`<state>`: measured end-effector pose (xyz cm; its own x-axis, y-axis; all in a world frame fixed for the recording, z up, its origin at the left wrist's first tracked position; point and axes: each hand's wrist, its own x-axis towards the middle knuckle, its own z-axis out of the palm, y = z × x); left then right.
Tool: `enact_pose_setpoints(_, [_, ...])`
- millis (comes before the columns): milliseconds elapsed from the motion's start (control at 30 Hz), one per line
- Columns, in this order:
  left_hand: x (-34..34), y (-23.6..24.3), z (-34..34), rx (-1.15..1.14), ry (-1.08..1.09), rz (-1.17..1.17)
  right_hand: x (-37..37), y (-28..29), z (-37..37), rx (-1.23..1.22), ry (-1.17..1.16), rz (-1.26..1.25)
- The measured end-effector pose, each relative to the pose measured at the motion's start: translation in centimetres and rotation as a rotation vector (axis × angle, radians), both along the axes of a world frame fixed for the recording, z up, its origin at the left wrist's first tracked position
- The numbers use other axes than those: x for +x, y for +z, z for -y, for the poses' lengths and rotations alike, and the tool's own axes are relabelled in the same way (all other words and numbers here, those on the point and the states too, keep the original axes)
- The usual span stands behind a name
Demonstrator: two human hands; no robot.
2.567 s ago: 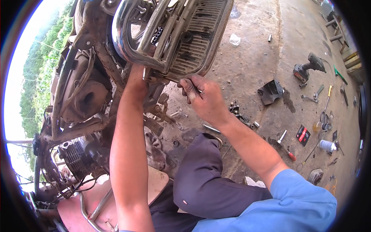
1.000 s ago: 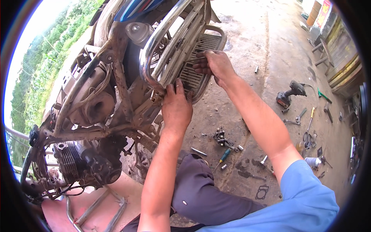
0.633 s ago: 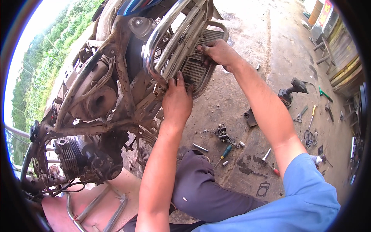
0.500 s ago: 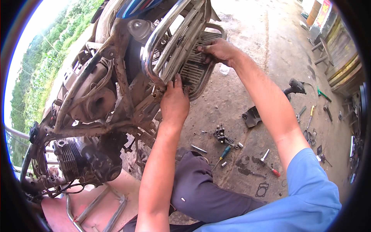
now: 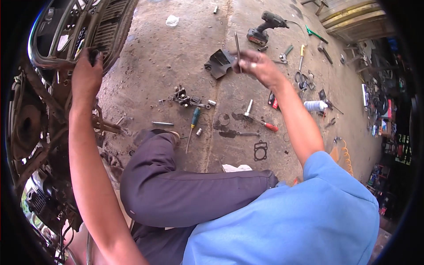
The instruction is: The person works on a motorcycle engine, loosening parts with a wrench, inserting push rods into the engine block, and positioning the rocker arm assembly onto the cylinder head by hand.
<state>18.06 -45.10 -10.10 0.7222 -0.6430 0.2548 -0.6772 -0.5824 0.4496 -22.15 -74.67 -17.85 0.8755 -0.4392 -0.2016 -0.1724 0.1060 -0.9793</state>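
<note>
Leftmost, one motorcycle [image 5: 44, 96] looks partly stripped, its slatted rack [image 5: 112, 23] apparently still attached, so work seems unfinished; the left hand [image 5: 87, 77] touches that rack, fingers curled, grip unclear. Rightward, the floor [image 5: 194, 48] carries one screwdriver [image 5: 194, 117]; the right hand [image 5: 259, 67] clasps one metal rod [image 5: 237, 44] in its fingers; beyond lie one gasket [image 5: 260, 147], one cordless driver [image 5: 270, 22], one hammer [image 5: 326, 53].

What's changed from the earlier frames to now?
The right hand has left the rack and swung right, over the floor, gripping an upright rod. The view has turned right, shifting the rack left in the picture. The left hand remains at the rack; drill and teal screwdriver lie unmoved.
</note>
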Motion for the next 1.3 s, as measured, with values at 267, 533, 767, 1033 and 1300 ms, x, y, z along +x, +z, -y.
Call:
enact_pose_setpoints(267, [0.3, -2.3, 2.3, 0.004, -0.034, 0.052, -23.7, -18.8, -13.4, -0.785, 0.191, -0.903])
enact_pose_setpoints(533, [-1.7, -1.9, 2.9, -0.084, -0.003, 0.031, -29.5, -24.9, -17.4, -0.816, 0.397, -1.044])
enact_pose_setpoints(767, [0.2, -1.8, 1.0, -0.107, 0.01, 0.082, -25.1, -21.5, -17.0, -0.83, 0.302, -0.813])
enact_pose_setpoints(1033, [-6.8, 3.4, -2.7, -0.219, 0.086, 0.023, -3.4, -21.6, -17.9, -1.222, 0.699, -0.034])
enact_pose_setpoints(1300, [-14.3, 4.2, -12.8, -0.253, 0.13, -0.082, 4.6, -24.6, -19.2, -1.361, 1.137, -0.1])
